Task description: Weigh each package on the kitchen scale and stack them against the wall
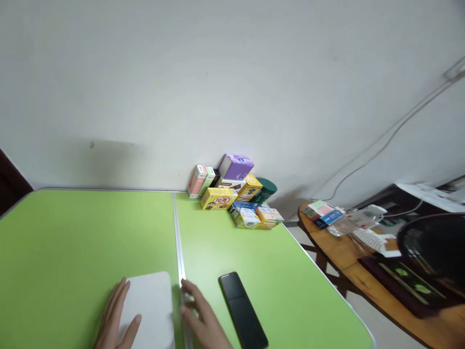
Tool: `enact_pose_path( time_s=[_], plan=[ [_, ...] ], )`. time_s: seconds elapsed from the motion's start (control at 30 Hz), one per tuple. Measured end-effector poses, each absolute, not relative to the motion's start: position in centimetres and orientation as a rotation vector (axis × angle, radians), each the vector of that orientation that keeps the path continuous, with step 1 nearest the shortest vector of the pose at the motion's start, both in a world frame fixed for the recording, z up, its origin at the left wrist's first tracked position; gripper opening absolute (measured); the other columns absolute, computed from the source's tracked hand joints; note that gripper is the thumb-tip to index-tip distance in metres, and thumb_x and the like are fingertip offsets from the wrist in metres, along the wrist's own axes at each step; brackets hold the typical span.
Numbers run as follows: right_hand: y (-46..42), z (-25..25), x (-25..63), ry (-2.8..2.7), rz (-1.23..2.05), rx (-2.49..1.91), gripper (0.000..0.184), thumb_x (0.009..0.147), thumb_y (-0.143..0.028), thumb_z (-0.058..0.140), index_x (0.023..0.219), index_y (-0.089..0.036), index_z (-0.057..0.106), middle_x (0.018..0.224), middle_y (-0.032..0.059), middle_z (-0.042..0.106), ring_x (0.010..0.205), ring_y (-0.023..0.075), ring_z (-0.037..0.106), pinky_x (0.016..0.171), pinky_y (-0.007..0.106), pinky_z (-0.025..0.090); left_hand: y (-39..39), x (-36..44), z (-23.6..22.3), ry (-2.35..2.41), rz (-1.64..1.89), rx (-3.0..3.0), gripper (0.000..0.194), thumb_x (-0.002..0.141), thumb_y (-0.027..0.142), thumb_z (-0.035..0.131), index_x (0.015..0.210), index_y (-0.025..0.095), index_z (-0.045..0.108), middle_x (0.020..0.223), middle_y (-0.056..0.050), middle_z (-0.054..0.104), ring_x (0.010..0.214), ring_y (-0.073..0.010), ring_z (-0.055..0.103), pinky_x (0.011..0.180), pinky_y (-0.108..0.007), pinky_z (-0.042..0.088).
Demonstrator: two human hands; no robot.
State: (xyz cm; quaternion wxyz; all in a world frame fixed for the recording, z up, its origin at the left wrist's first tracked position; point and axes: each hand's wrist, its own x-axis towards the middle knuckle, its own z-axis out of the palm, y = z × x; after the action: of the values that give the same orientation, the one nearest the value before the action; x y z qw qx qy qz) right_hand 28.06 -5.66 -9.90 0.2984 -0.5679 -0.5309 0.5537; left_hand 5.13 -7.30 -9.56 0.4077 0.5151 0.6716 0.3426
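Observation:
A flat white slab with rounded corners (154, 303) lies at the near edge of the green table; its lower end runs out of the picture and I cannot tell what it is. My left hand (118, 317) lies along its left edge, fingers stretched out and the thumb apart over the white top. Just right of the slab, above the pale seam of the table, is my right hand (201, 315). Its fingers are slightly bent and apart, with nothing in them. A black smartphone (241, 308) lies to the right of that hand.
Several packages stand against the wall at the back, among them a purple pack (236, 167), a yellow box (218, 199) and a dark green canister (266, 189). The green table (90, 232) ends at right near a wooden side table (348, 264) with boxes and a clear container.

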Motion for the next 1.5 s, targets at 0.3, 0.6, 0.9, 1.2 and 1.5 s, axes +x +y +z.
enact_pose_path(
  time_s=[0.3, 0.6, 0.9, 1.2, 1.5],
  plan=[
    [14.4, -7.4, 42.2, -1.748, 0.188, -1.687, 0.061, 0.075, -0.017, 0.043, 0.136, -0.013, 0.036, 0.143, 0.015, 0.032, 0.136, 0.0302, 0.024, 0.111, 0.051, 0.022, 12.3, 19.1, -1.9, 1.302, 0.507, 2.17, 0.067, 0.08, 0.019, 0.048, 0.142, 0.009, 0.025, 0.151, -0.015, 0.023, 0.141, -0.0259, 0.014, 0.115, -0.042, 0.013],
    [23.3, -8.1, 46.7, -1.725, 0.207, -1.711, 0.057, 0.069, -0.019, 0.043, 0.125, -0.009, 0.045, 0.125, 0.0179, 0.043, 0.122, 0.0313, 0.04, 0.106, 0.047, 0.032, 24.3, 27.8, -3.0, 1.511, 0.549, 2.098, 0.062, 0.077, 0.015, 0.057, 0.134, 0.007, 0.032, 0.134, -0.024, 0.043, 0.118, -0.032, 0.051, 0.092, -0.038, 0.044],
    [12.7, -4.7, 42.3, -1.88, 0.509, -1.452, 0.057, 0.08, -0.037, 0.053, 0.132, -0.02, 0.038, 0.111, 0.0116, 0.049, 0.079, 0.0199, 0.057, 0.078, 0.042, 0.052, 15.4, 15.9, 0.6, 1.339, 0.477, 2.15, 0.041, 0.065, 0.025, 0.066, 0.104, 0.017, 0.057, 0.102, -0.006, 0.062, 0.091, -0.0242, 0.061, 0.073, -0.029, 0.046],
    [1.4, -0.4, 31.4, -2.247, 1.135, -1.127, 0.041, 0.081, -0.029, 0.056, 0.121, -0.024, 0.049, 0.111, 0.0077, 0.06, 0.088, 0.0199, 0.059, 0.082, 0.035, 0.052, -1.0, 1.4, 2.3, 1.431, 0.365, 1.759, 0.039, 0.069, 0.031, 0.064, 0.106, 0.021, 0.059, 0.102, -0.003, 0.062, 0.092, -0.0202, 0.059, 0.071, -0.026, 0.047],
    [0.2, -1.6, 32.2, -2.303, 1.208, -1.355, 0.069, 0.08, -0.032, 0.059, 0.14, -0.031, 0.025, 0.126, 0.0103, 0.051, 0.093, 0.0201, 0.06, 0.074, 0.035, 0.055, -4.2, -1.9, -1.8, 1.424, 0.526, 1.53, 0.094, 0.061, 0.034, 0.073, 0.143, 0.03, 0.026, 0.14, -0.006, 0.045, 0.101, -0.0239, 0.06, 0.081, -0.028, 0.045]
  ],
)
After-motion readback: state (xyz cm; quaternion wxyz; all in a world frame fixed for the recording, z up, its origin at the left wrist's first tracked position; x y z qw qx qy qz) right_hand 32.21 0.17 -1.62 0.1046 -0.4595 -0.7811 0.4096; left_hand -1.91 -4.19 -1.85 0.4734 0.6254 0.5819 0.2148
